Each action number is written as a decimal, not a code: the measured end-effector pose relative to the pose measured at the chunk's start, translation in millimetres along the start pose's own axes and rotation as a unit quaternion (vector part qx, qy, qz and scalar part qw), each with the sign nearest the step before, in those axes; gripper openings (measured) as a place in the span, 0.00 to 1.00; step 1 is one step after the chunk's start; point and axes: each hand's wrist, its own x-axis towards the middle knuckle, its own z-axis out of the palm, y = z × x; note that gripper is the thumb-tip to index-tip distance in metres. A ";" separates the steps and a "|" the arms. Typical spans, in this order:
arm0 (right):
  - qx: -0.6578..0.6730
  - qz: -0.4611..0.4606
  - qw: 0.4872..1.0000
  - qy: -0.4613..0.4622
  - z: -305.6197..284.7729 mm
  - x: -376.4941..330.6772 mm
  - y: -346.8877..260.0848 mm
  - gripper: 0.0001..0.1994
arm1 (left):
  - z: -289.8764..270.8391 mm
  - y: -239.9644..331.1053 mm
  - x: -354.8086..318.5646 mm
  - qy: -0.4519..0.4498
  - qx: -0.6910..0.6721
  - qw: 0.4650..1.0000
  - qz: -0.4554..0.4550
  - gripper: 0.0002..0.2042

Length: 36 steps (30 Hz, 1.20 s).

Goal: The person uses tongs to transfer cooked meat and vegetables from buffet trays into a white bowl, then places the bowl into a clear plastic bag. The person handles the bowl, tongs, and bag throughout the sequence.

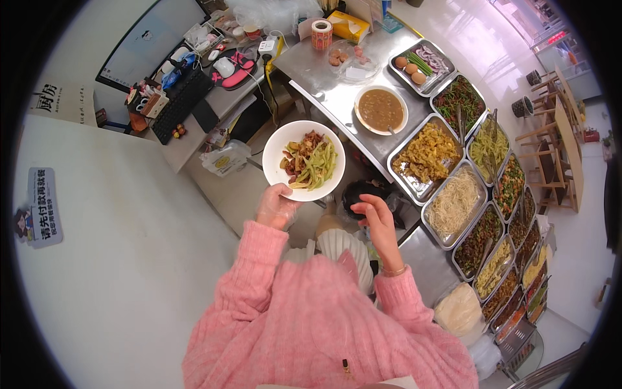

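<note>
My left hand (277, 206), in a thin clear glove, grips the near rim of a white bowl (280, 144) that holds brown meat pieces and pale green vegetable strips. The bowl is lifted above the floor gap beside the steel counter. My right hand (378, 217) is bare, with fingers loosely curled and apart, and holds nothing. It hovers near the counter's front edge, close to a tray of yellow scrambled food (426, 154) and a tray of pale shredded strips (455, 202). Pink knitted sleeves cover both forearms.
A steel counter (337, 97) carries a long row of metal food trays running to the lower right, a bowl of brown sauce (381, 109), and a tray with eggs (418, 63). A desk with keyboard (183, 104) and monitor stands at upper left. Wooden chairs stand far right.
</note>
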 end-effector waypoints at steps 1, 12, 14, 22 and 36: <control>-0.017 -0.010 1.000 -0.005 8.3 22.8 -1.2 0.14 | 2.4 7.9 13.7 0.006 -0.002 1.000 -0.009 0.34; 0.040 0.064 0.990 -0.123 101.9 196.3 -26.9 0.10 | 54.7 81.8 135.1 0.051 -0.038 0.996 -0.056 0.35; 0.003 0.057 0.994 -0.090 107.1 220.4 -29.8 0.09 | 63.0 94.4 152.5 0.058 -0.039 0.996 -0.059 0.35; -0.059 0.086 0.993 0.053 139.5 288.4 -36.5 0.09 | 87.6 146.3 216.7 0.057 -0.028 0.989 -0.135 0.38; 0.346 -0.089 0.848 0.391 137.6 318.6 -73.4 0.14 | 53.9 189.3 348.2 0.106 0.031 0.965 -0.237 0.31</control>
